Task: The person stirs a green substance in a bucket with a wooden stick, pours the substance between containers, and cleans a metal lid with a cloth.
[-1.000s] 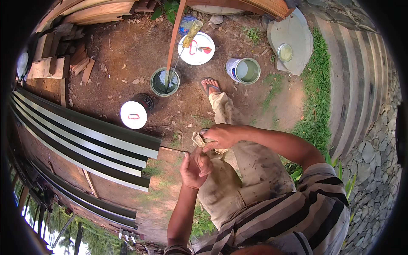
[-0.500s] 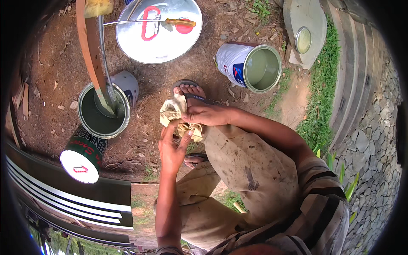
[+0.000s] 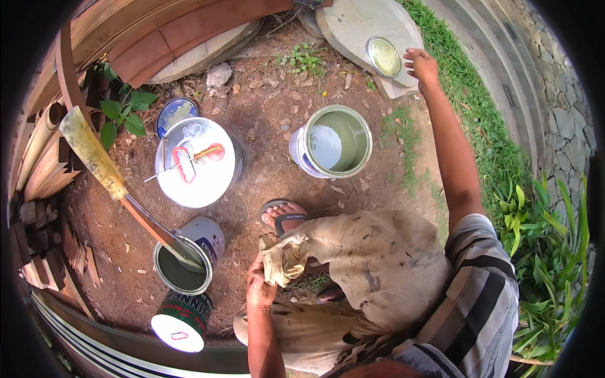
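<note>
My left hand (image 3: 259,285) grips a crumpled, pale yellowish cloth (image 3: 282,257) in front of my bent knee. My right arm is stretched out to the far right. At its end, my right hand (image 3: 422,68) holds nothing, its fingers apart beside the rim of a round metal can lid (image 3: 380,58). That lid lies on a pale stone slab (image 3: 343,22). Nearer to me stands an open paint can (image 3: 354,142) with grey-green paint inside.
At left, a second open can (image 3: 213,238) holds dark liquid and a long stick (image 3: 146,217). A green-sided can (image 3: 183,315) adjoins it. A screwdriver (image 3: 207,152) lies on a big white-topped container (image 3: 195,186). Stacked boards (image 3: 47,173) line the left; grass (image 3: 469,104) runs along the right.
My right hand has let go of the cloth and reached far right to the round lid. The cloth stays in my left hand. The view has shifted, showing more of the far ground.
</note>
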`<move>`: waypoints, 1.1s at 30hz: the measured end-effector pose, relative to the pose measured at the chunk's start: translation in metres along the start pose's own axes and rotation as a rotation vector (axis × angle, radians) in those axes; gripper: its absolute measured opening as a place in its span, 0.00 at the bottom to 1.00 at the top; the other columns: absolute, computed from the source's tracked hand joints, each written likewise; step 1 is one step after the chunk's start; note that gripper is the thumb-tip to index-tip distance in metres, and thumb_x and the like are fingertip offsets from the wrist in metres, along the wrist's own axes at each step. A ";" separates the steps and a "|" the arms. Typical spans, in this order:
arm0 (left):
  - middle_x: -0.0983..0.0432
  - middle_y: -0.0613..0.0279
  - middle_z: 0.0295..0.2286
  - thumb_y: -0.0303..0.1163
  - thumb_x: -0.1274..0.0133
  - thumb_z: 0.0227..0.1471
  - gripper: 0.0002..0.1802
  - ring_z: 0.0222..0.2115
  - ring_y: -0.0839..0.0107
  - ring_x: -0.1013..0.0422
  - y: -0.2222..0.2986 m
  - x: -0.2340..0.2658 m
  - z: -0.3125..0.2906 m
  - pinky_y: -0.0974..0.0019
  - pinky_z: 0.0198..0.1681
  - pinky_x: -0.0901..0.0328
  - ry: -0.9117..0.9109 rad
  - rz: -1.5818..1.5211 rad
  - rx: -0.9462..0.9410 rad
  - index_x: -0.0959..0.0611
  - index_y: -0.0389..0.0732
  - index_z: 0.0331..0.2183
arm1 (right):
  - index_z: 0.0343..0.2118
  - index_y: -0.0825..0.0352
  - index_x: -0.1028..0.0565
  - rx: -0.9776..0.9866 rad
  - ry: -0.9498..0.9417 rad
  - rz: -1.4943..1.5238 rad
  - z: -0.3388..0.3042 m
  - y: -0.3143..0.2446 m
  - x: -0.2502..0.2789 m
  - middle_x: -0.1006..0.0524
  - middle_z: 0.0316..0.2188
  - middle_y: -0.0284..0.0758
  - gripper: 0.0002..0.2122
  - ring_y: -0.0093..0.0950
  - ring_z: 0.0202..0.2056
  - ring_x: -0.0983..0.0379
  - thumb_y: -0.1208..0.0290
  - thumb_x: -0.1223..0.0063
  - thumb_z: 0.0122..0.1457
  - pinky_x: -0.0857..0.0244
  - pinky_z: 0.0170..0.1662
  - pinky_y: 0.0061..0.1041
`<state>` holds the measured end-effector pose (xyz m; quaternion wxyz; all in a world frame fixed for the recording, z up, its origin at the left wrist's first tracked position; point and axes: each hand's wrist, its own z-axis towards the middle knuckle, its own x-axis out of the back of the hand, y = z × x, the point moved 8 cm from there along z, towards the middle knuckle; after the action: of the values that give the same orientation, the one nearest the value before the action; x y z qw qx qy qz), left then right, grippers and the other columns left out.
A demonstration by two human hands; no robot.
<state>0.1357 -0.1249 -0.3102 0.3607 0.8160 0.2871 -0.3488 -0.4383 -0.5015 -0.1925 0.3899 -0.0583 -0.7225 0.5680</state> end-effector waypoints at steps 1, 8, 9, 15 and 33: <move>0.28 0.55 0.61 0.62 0.31 0.47 0.57 0.61 0.60 0.31 -0.002 -0.013 -0.008 0.53 0.66 0.38 0.006 -0.047 0.020 0.32 0.33 0.65 | 0.50 0.64 0.21 -0.152 0.040 0.014 0.009 0.045 0.014 0.16 0.41 0.32 0.12 0.23 0.36 0.22 0.65 0.47 0.69 0.31 0.35 0.24; 0.27 0.56 0.59 0.49 0.30 0.53 0.47 0.60 0.59 0.31 -0.034 0.037 -0.026 0.52 0.66 0.37 0.153 -0.068 0.063 0.31 0.35 0.64 | 0.50 0.64 0.24 -0.509 0.047 0.261 -0.006 0.168 -0.033 0.15 0.41 0.36 0.11 0.26 0.34 0.19 0.65 0.48 0.71 0.28 0.32 0.27; 0.27 0.55 0.59 0.49 0.31 0.54 0.46 0.60 0.59 0.31 -0.033 0.046 -0.026 0.51 0.65 0.37 0.204 -0.043 0.039 0.31 0.35 0.65 | 0.50 0.65 0.24 -0.533 0.053 0.290 -0.007 0.170 -0.044 0.15 0.41 0.37 0.11 0.27 0.34 0.19 0.65 0.49 0.71 0.28 0.32 0.27; 0.30 0.51 0.61 0.51 0.36 0.58 0.45 0.60 0.51 0.31 -0.031 0.065 -0.037 0.43 0.66 0.38 0.235 -0.073 0.009 0.33 0.37 0.66 | 0.54 0.66 0.27 -0.634 0.200 0.627 0.017 0.209 -0.047 0.14 0.43 0.36 0.13 0.26 0.35 0.18 0.66 0.59 0.74 0.27 0.37 0.28; 0.31 0.50 0.62 0.54 0.40 0.60 0.44 0.61 0.46 0.32 -0.035 0.074 -0.025 0.37 0.65 0.39 0.298 -0.026 0.064 0.33 0.38 0.67 | 0.57 0.65 0.34 -0.619 0.076 0.841 -0.004 0.189 -0.069 0.15 0.43 0.40 0.13 0.31 0.43 0.16 0.71 0.68 0.76 0.24 0.40 0.29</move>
<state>0.1632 -0.0685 -0.3685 0.2833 0.8660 0.3366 -0.2375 -0.4563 -0.4685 -0.3903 0.1187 -0.4765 -0.7559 0.4329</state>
